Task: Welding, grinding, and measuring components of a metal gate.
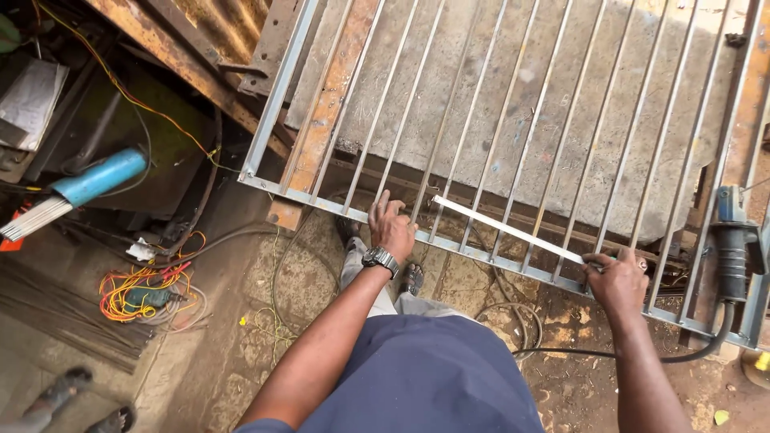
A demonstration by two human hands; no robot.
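1. Gripping a flat white metal strip (509, 231) at its near end, our right hand (616, 281) has its fingers closed around it.
2. Our left hand (391, 226) rests spread open on the grey barred gate frame (449, 247).
3. The strip lies slantwise across that frame's bars.
4. An angle grinder (731, 244) sits at the frame's right edge.

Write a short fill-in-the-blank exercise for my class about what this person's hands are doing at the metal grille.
1. The left hand, with a ____ on its wrist, rests on the metal grille.
2. The right hand holds one end of a flat white ____.
3. The angle grinder lies at the grille's ____ edge.

Missing words: watch; strip; right
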